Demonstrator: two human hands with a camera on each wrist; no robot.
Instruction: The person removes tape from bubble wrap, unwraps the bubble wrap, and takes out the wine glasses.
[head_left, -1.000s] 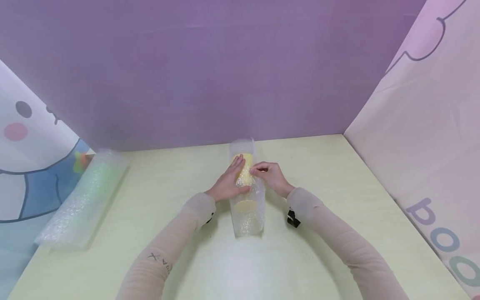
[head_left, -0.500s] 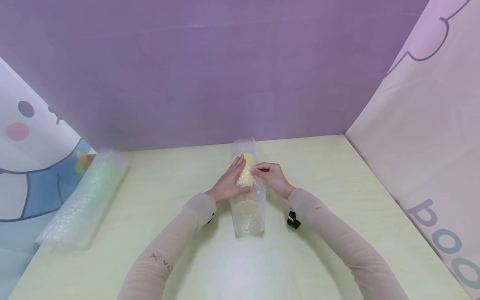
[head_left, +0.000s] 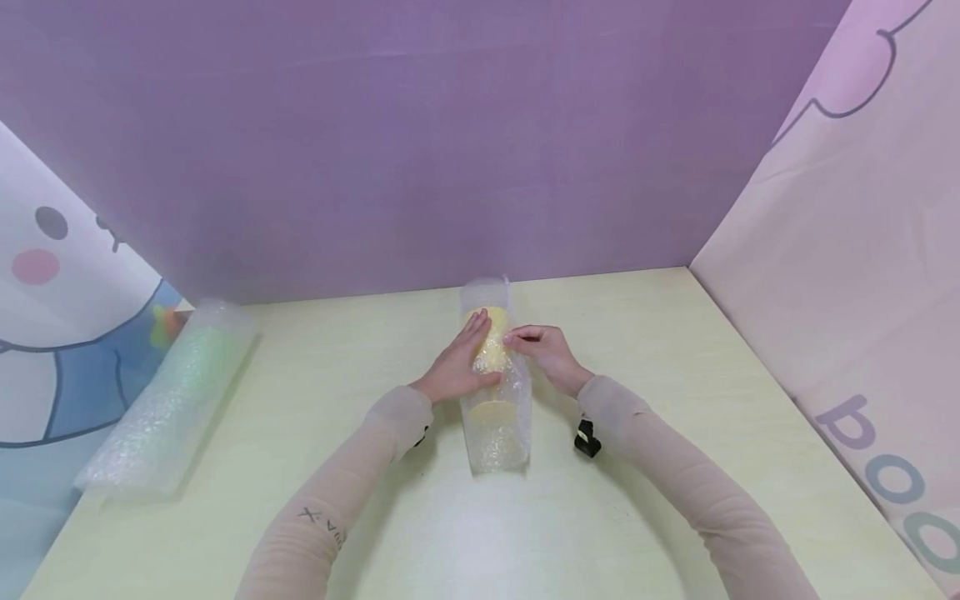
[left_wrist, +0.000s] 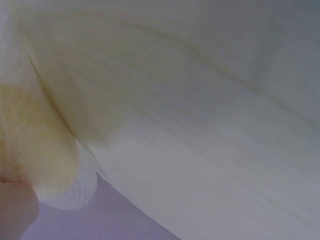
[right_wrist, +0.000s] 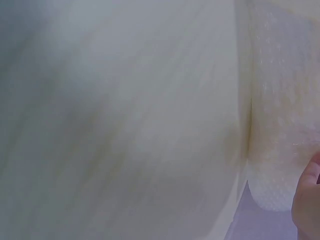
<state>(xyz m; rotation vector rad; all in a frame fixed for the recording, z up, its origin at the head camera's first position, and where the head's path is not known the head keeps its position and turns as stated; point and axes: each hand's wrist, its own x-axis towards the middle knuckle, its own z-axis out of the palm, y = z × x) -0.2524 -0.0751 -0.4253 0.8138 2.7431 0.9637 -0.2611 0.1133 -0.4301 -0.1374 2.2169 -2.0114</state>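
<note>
At the table's middle lies a yellow, roughly cylindrical object [head_left: 492,357] rolled in clear bubble wrap [head_left: 497,450], its long side pointing away from me. My left hand [head_left: 461,362] rests over its left side, fingers extended and thumb laid across the wrap. On the opposite side, my right hand [head_left: 546,354] has thumb and index finger pinched together at the right edge of the bubble wrap. The left wrist view shows the wrapped yellow end [left_wrist: 42,140] beside a fingertip [left_wrist: 15,212]. In the right wrist view, the bubble wrap [right_wrist: 282,95] stands beside my right hand [right_wrist: 306,207].
Another bubble-wrapped bundle [head_left: 172,400], greenish inside, lies along the table's left edge. A purple panel [head_left: 450,150] rises behind the pale table [head_left: 645,333]. Printed cloth walls flank both sides, the right one [head_left: 862,292] lettered.
</note>
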